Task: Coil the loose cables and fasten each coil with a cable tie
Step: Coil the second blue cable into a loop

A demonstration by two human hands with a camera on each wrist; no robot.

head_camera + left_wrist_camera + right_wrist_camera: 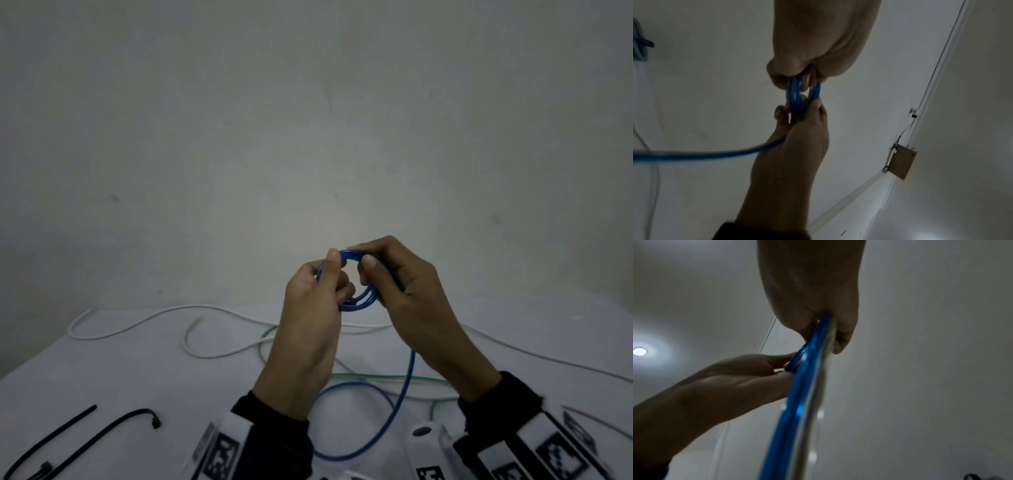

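A blue cable is wound into a small coil [358, 303] that I hold up above the white table [137, 383]. My left hand [337, 274] pinches the coil's left side between thumb and curled fingers. At the top right of the coil my right hand [363, 255] pinches the strands. The loose blue tail [407, 387] drops from the right hand to a loop on the table. The left wrist view shows the coil [797, 97] edge-on between both hands. In the right wrist view the blue cable [797, 402] runs out of my right hand [826, 331].
Two black cable ties [51, 435] [113, 425] lie at the table's front left. A white cable [137, 322] snakes along the far edge, and a green cable [376, 378] crosses under my hands. A plain wall rises behind the table.
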